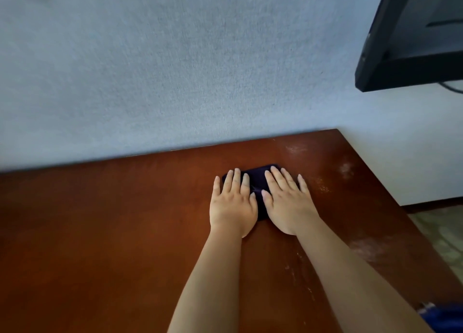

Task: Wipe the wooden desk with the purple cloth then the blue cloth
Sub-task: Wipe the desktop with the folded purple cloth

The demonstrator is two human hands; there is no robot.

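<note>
The dark purple cloth (258, 177) lies folded flat on the reddish-brown wooden desk (112, 232), toward its far right part. My left hand (233, 202) and my right hand (288, 202) both press flat on the cloth, side by side with fingers stretched forward, covering most of it. A bit of the blue cloth (441, 317) shows at the bottom right corner, on the desk's right edge beside my right forearm.
A pale blue-grey wall (175, 69) runs along the desk's far edge. A black screen (416, 37) hangs at the upper right above the desk's corner. Pale dusty smudges (347, 168) mark the desk's right side. The floor (441, 232) lies beyond the right edge.
</note>
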